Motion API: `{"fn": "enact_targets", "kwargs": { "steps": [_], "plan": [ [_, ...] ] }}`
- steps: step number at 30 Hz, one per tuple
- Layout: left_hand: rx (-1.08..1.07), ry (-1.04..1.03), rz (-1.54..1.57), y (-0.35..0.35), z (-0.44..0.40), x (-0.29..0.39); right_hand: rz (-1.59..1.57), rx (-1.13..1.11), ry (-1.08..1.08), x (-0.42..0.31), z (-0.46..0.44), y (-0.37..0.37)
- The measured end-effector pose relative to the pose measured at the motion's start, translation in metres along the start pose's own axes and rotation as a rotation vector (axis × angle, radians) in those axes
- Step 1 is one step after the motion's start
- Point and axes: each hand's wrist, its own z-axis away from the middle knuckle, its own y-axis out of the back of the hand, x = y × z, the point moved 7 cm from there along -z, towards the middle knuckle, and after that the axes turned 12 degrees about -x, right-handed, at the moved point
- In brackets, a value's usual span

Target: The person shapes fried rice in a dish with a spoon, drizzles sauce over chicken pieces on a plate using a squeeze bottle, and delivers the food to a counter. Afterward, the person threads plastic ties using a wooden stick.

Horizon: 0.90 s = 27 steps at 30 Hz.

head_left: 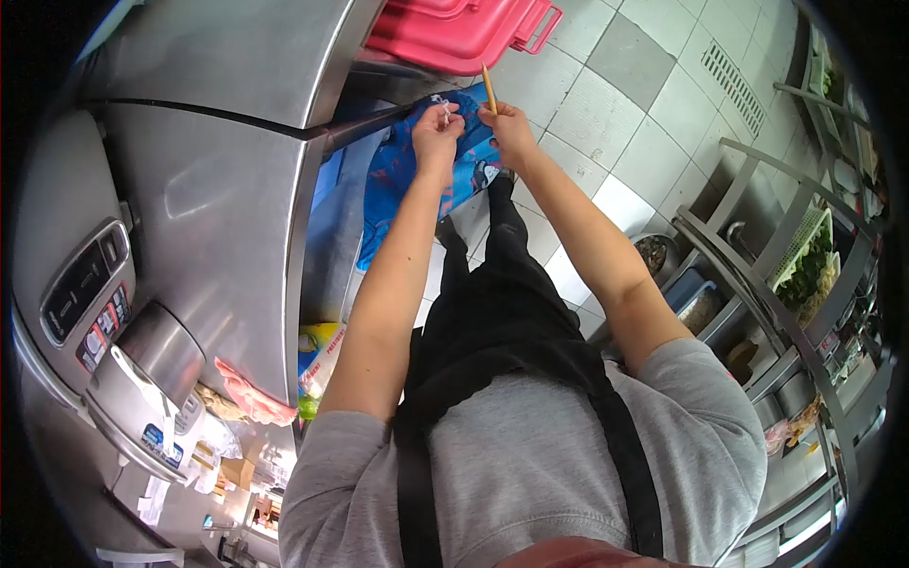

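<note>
Near the top of the head view, my left hand (436,133) has its fingers bent together around a small whitish, string-like bit (443,111). To its right, my right hand (508,133) grips a thin yellow-brown stick (489,88) that points upward, away from me. The hands are a short way apart. Below and behind them lies a blue patterned cloth or bag (407,180) with red and dark marks; my left hand is over it, and whether it touches is hard to tell.
A red plastic bin (445,33) stands at the top, on the tiled floor (592,123). Steel cabinet doors (208,218) fill the left side. On the right, metal racks (757,265) hold a green basket (805,251) of leafy greens. A pink cloth (251,393) hangs lower left.
</note>
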Motion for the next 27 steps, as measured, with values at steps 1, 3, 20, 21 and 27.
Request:
{"fn": "enact_targets", "kwargs": {
  "steps": [1,3,20,21,27],
  "plan": [
    [-0.01,-0.039,-0.101,0.001,-0.004,0.0,-0.055,-0.03,-0.055,0.006,-0.003,0.001],
    [-0.022,-0.078,-0.199,-0.002,-0.005,0.003,-0.075,-0.045,-0.075,0.009,-0.005,0.002],
    [-0.239,-0.122,-1.139,-0.028,-0.036,0.037,-0.124,-0.27,-0.215,0.044,0.103,-0.028],
    [-0.296,-0.128,-1.106,-0.027,-0.039,0.032,-0.127,-0.269,-0.213,0.044,0.101,-0.027],
    [-0.337,0.165,-0.757,-0.01,-0.042,0.006,-0.104,-0.115,-0.104,0.027,0.076,0.0]
  ]
}}
